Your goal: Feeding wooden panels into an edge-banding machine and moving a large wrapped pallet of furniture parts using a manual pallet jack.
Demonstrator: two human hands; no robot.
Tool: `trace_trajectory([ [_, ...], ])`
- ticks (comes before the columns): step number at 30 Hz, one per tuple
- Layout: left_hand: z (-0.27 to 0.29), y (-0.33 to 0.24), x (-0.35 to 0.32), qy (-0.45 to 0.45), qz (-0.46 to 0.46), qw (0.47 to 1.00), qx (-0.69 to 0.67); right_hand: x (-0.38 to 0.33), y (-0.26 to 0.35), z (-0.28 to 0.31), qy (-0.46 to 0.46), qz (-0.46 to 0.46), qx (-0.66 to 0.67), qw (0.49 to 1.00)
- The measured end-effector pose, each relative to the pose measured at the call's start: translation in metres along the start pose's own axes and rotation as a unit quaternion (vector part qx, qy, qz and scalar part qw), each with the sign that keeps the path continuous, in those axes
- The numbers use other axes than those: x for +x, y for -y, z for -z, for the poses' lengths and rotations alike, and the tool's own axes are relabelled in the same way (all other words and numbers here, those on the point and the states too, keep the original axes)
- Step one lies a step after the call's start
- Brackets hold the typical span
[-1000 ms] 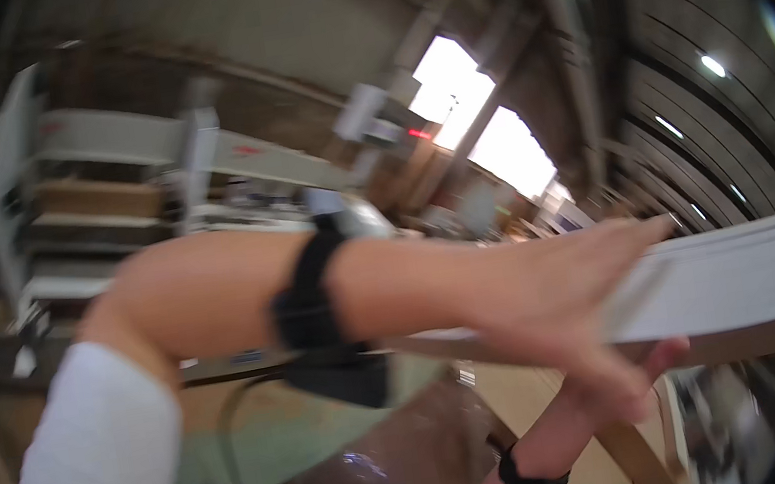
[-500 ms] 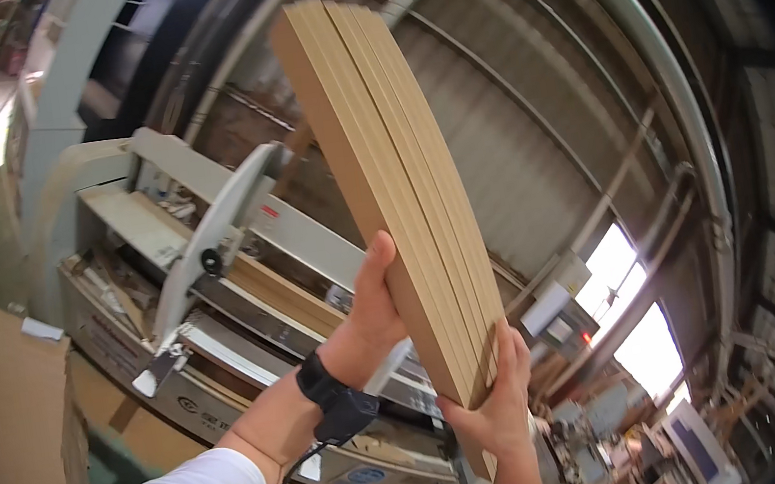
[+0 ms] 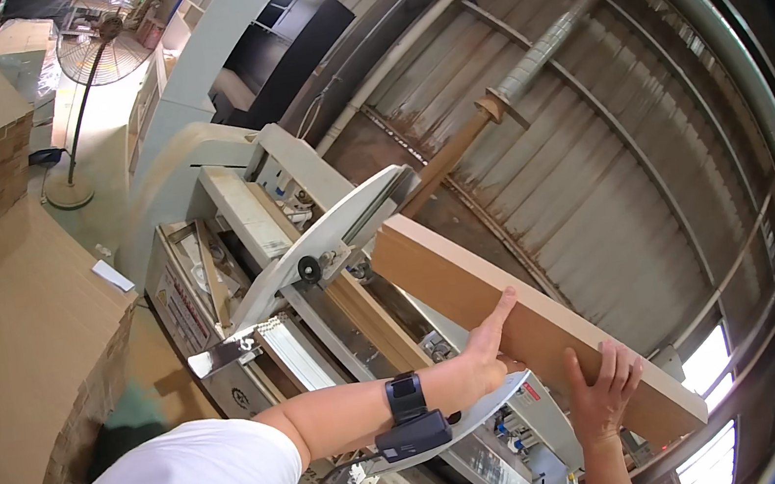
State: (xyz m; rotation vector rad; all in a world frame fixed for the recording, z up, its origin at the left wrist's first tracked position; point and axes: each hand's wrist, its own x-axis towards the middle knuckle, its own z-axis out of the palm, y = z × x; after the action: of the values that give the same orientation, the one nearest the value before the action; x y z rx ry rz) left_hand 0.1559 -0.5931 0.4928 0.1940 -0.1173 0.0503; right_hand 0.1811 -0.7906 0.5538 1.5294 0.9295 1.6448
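**Cardboard bundle pressed into a grey machine**

A long, flat bundle of brown cardboard sheets is held slantwise, its smooth face and layered edge visible, with the upper end set against the curved white guard of a grey metal machine. The left hand is laid against the bundle's near face, fingers stretched and thumb raised, nothing being clenched. The right hand is spread flat on the lower part of the bundle, fingers apart, pressed on rather than wrapped around. A black band is worn on the left wrist. Tall stacks of corrugated board are seen at left, under a ribbed metal roof.
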Motion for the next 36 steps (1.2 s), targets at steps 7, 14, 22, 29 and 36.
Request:
trace_trajectory([
  [7, 0.030, 0.028, 0.113, -0.109, -0.010, 0.993, 0.032, -0.022, 0.030, -0.085, 0.030, 0.024, 0.029, 0.999],
  [14, 0.035, -0.001, 0.212, -0.188, -0.007, 0.982, -0.009, -0.037, 0.073, -0.119, -0.061, -0.009, 0.329, 0.942],
  [22, 0.056, -0.064, 0.316, -0.185, -0.050, 0.981, 0.034, -0.030, 0.125, -0.205, -0.105, -0.688, 0.690, 0.198],
  [29, 0.073, -0.108, 0.383, -0.255, -0.054, 0.964, 0.054, 0.017, 0.149, -0.305, -0.141, -0.746, 0.631, 0.162],
  [36, 0.085, -0.103, 0.416, -0.188, -0.062, 0.980, 0.009, 0.007, 0.154, -0.383, -0.141, -0.705, 0.678, 0.152],
])
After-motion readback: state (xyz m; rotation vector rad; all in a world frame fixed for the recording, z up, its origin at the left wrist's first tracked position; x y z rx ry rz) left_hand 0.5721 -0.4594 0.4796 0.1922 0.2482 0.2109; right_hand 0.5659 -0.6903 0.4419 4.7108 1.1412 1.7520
